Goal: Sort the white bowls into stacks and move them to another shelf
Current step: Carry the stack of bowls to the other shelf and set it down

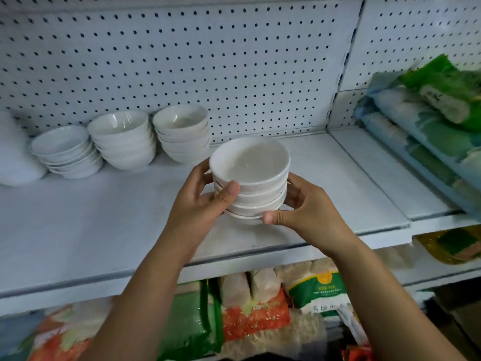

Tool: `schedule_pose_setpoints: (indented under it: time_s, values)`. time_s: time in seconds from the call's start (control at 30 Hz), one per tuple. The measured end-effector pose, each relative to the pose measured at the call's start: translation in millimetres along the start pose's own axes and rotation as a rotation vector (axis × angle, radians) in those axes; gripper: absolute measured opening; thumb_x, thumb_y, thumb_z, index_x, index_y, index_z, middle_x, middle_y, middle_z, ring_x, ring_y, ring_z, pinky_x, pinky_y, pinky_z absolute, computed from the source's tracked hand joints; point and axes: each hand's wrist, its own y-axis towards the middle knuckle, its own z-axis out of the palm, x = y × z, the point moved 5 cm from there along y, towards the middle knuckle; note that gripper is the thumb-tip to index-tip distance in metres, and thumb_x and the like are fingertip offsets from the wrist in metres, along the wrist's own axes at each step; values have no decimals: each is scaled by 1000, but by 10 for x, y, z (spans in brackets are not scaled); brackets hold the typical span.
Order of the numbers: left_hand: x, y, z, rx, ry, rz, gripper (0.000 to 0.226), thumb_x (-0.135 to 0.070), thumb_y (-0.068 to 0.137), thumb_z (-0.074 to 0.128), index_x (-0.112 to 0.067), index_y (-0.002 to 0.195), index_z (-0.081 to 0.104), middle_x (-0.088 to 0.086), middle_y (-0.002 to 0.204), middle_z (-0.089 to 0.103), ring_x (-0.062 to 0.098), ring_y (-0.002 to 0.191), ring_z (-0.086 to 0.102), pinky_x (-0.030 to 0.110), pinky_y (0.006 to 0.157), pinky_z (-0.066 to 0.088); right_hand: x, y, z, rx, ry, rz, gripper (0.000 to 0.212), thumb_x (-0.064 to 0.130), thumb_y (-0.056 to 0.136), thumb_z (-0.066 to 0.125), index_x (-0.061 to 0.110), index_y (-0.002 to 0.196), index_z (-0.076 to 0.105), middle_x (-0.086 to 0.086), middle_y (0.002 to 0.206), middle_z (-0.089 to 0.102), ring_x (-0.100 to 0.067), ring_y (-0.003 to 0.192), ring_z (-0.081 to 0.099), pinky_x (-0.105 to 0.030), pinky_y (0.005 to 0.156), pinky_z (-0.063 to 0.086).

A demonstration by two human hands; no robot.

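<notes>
A person's two hands cradle a stack of white bowls (pixel 250 181) just above the front part of a white shelf (pixel 104 230), the left hand (pixel 200 201) clamped on the stack's left flank with its thumb pressed against the rims, the right hand (pixel 304 204) closed on the lower right side with its thumb hooked near the bottom bowl. Four or five bowls appear nested in the held pile — the exact count is hard to tell. Along the pegboard back wall (pixel 208 61), well apart from the hands, stand three more piles: a low stack of shallow bowls (pixel 67 152), a taller stack of deep bowls (pixel 122 139) and a third stack (pixel 182 131) just beside it. Bagged goods (pixel 260 308) crowd the shelf below. The bowls look glazed, hard and slick, likely ceramic or melamine, so the pile is probably fairly weighty and apt to slide or chip if tilted — the safest hold seems to be low, with fingers under the bottom bowl's foot and thumbs steadying the rims, keeping the stack upright while it travels
</notes>
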Motion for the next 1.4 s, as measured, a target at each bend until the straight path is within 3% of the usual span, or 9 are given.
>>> schedule_pose_setpoints:
  time_s: [0.1,0.37,0.6,0.7,0.77,0.83,0.97,1.23,1.4]
  values:
    - [66,31,-7,-43,0,-12,68,-40,82,85,-27,142,55,-11,132,67,2,107,72,32,87,60,-130,118,24,42,3,11,83,3,70,91,17,144,55,9,133,69,-7,129,61,-24,105,50]
    - [192,134,-54,-61,54,-13,78,-51,69,81,-33,141,56,-11,137,65,11,116,70,42,99,58,-301,264,43,111,52,40,84,8,74,89,21,147,49,10,136,67,-8,130,59,-42,112,48]
    - [325,71,-191,-181,259,31,60,-78,84,50,-56,140,47,-26,148,54,2,137,52,41,115,45,-186,258,193,70,-37,9,145,36,54,97,26,163,2,28,153,38,17,138,36,-4,107,35]
    - [389,16,-296,-344,544,18,68,-75,93,29,-41,149,48,-17,154,50,-4,139,43,32,120,35,-199,317,208,16,-75,5,155,37,51,100,35,162,-8,46,141,32,20,135,36,-13,109,39]
    - [473,54,-375,-331,796,-7,74,-70,97,22,-28,151,49,-6,153,52,12,144,42,37,121,31,-207,366,185,30,-123,-10,152,38,53,100,37,162,-5,41,144,37,14,136,41,-18,108,43]
    - [587,122,-444,-256,1032,-20,77,-70,100,18,-19,144,57,7,148,57,30,142,44,50,120,31,-223,449,152,34,-151,-31,145,38,53,100,33,162,4,39,142,42,17,131,44,-10,102,43]
    - [759,202,-438,-191,1338,-92,79,-77,95,21,-23,137,61,10,152,52,38,144,41,58,119,31,-232,730,149,14,-177,-43,130,35,55,100,30,155,17,37,131,46,23,117,48,-1,88,44]
    - [710,187,-434,-186,1361,-110,83,-81,86,30,-29,146,52,3,162,40,32,152,30,55,124,24,-287,1295,234,-50,-164,-56,112,12,68,95,16,150,20,27,124,46,34,98,48,5,77,39]
    - [702,177,-442,-194,1334,-121,82,-82,85,32,-32,147,51,0,164,38,29,154,27,54,125,23,-334,1595,286,-116,-188,-38,115,22,65,97,17,150,19,15,132,46,2,112,51,8,77,36]
